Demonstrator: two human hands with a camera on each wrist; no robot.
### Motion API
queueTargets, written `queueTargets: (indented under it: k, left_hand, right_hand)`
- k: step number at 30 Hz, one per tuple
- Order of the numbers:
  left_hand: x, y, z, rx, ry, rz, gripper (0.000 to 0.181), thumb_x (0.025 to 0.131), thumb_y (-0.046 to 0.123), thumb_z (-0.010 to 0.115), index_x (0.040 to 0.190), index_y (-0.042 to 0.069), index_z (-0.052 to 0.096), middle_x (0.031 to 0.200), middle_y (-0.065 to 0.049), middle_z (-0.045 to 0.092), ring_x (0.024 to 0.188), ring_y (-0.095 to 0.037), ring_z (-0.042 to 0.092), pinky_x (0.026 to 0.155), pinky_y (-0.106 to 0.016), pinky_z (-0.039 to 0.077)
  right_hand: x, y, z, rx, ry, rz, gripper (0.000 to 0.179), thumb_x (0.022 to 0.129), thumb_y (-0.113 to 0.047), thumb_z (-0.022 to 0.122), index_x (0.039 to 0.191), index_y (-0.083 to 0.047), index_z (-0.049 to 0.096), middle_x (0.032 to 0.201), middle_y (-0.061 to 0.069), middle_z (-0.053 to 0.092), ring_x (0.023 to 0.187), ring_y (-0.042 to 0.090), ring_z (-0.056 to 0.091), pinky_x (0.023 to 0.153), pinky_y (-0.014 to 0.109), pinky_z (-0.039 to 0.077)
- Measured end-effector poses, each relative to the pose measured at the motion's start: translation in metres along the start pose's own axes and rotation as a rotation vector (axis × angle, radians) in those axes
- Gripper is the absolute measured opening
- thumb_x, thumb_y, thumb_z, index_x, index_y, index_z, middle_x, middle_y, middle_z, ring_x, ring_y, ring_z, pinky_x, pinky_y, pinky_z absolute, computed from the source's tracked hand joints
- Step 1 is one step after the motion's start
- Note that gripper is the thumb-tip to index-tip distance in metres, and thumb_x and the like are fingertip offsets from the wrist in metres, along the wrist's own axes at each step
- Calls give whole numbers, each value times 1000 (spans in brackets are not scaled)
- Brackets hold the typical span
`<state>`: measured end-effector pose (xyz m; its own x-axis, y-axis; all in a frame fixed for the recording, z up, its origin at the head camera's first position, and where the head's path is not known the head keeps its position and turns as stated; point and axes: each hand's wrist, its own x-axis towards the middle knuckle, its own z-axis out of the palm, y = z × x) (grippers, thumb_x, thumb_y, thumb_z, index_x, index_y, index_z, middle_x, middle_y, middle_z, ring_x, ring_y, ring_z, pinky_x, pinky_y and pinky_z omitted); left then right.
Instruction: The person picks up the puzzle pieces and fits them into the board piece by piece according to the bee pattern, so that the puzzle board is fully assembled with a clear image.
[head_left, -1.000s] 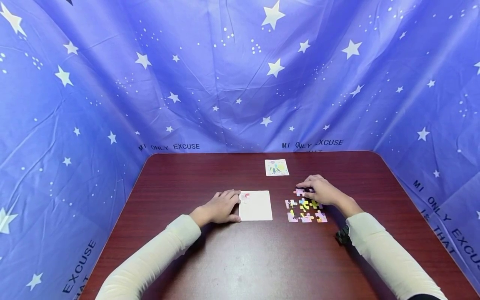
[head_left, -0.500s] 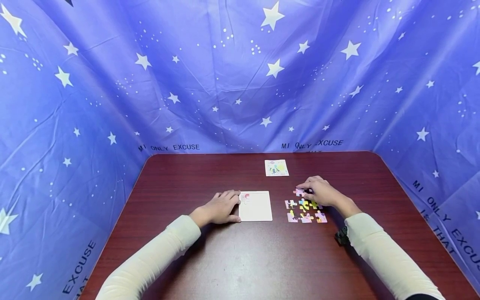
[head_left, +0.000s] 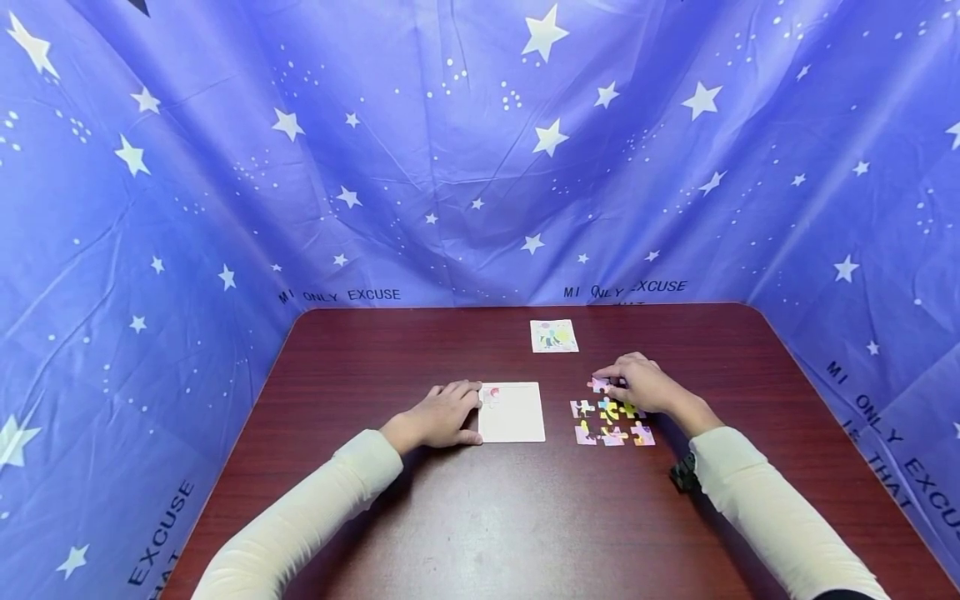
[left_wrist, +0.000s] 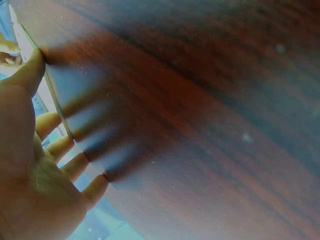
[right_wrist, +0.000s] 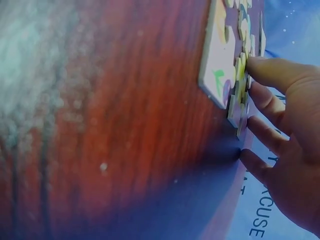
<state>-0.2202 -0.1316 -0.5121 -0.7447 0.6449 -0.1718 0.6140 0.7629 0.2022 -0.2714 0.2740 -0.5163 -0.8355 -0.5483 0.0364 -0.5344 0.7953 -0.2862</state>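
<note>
In the head view, my left hand (head_left: 442,417) rests at the left edge of a white puzzle tray (head_left: 517,421). Its thumb and fingertips touch that edge, as the left wrist view shows with the hand (left_wrist: 50,180) beside the tray's thin side. A small puzzle piece with a red print (head_left: 492,395) lies in the tray's upper left corner. My right hand (head_left: 643,383) spreads over the back of a group of puzzle pieces (head_left: 609,410) to the right of the tray. In the right wrist view, the hand's thumb (right_wrist: 270,72) touches the pieces; some are hidden beneath it.
A square picture card (head_left: 554,336) lies behind the tray on the dark red table (head_left: 480,517). A blue starry curtain (head_left: 450,167) closes off the back and both sides. Something black (head_left: 683,473) hangs under the right cuff.
Both hands stay almost where they were; the right hand has dropped very slightly. The tray, the card and the puzzle pieces have not visibly moved.
</note>
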Motion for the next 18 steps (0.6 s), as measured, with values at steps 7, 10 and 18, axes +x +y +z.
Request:
queueTargets:
  k: [7, 10, 18]
  left_hand:
    - [0, -1, 2, 5, 5, -5, 62, 92, 58, 65, 134, 13, 55, 163, -12, 35, 151, -36, 33, 113, -59, 37]
    - [0, -1, 2, 3, 5, 0, 62, 93, 57, 65, 134, 12, 55, 163, -12, 35, 151, -36, 33, 113, -59, 36]
    - [1, -1, 1, 11, -1, 1, 63, 93, 57, 64, 135, 12, 54, 163, -12, 34, 151, -37, 33, 113, -59, 36]
  right_hand:
    - [2, 1, 0, 16, -2, 10, 30, 92, -18, 73, 122, -18, 75, 91, -2, 67, 112, 38, 55, 80, 54, 44]
    - [2, 2, 1, 19, 0, 11, 30, 91, -18, 72, 121, -19, 75, 89, -4, 65, 111, 37, 55, 79, 53, 43]
    - [3, 0, 0, 30, 29, 14, 33, 89, -17, 73, 122, -19, 75, 88, -5, 65, 113, 36, 55, 81, 54, 43]
